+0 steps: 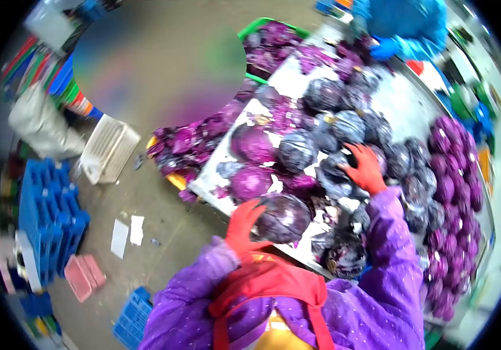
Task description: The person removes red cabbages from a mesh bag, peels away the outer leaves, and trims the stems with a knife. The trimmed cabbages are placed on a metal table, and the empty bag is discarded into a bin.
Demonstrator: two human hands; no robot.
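My left hand [246, 228], in a red-orange glove, is at the table's near edge with its fingers curved around the left side of a dark purple cabbage [285, 218]. My right hand [365, 169], gloved the same way, reaches over the pile, its fingers spread on top of another dark cabbage [336, 175]. Around both hands lie more cabbages, some with dark outer leaves and some bright purple, such as one peeled cabbage [251, 183] to the left. Loose leaves and white scraps lie between them on the metal table [215, 186].
Smooth purple cabbages [452, 192] are stacked at the right. Leaf-filled containers [271, 44] stand beyond the left edge. A person in blue sleeves [402, 29] works at the far end. Blue crates [49, 216], a pink basket [84, 276] and a white crate [109, 149] are on the floor.
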